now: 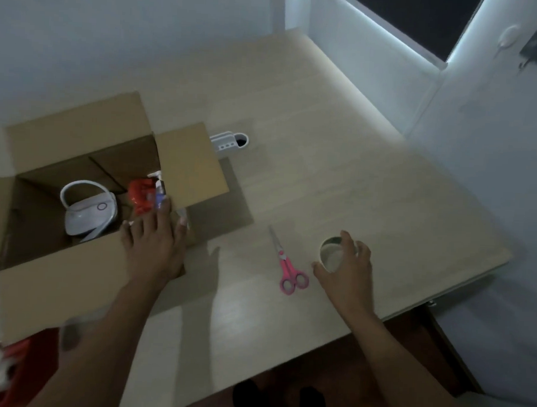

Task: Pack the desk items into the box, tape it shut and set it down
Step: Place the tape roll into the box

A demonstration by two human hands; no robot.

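Note:
An open cardboard box (73,274) sits at the left of the desk, flaps spread outward. Inside lie a white round device with a handle (88,214), a red packet (141,197) and a small purple-and-white bottle (159,192). My left hand (154,244) rests flat on the box's near right corner, fingers spread over the rim. My right hand (347,268) curls over a roll of tape (331,252) lying flat on the desk; fingers and thumb touch its rim. Pink-handled scissors (286,265) lie shut between the box and the tape.
A white pen holder (230,140) lies on its side behind the box's right flap. The desk's right edge (473,273) runs diagonally near the tape, with a wall beyond. Red cloth (11,367) shows at the bottom left.

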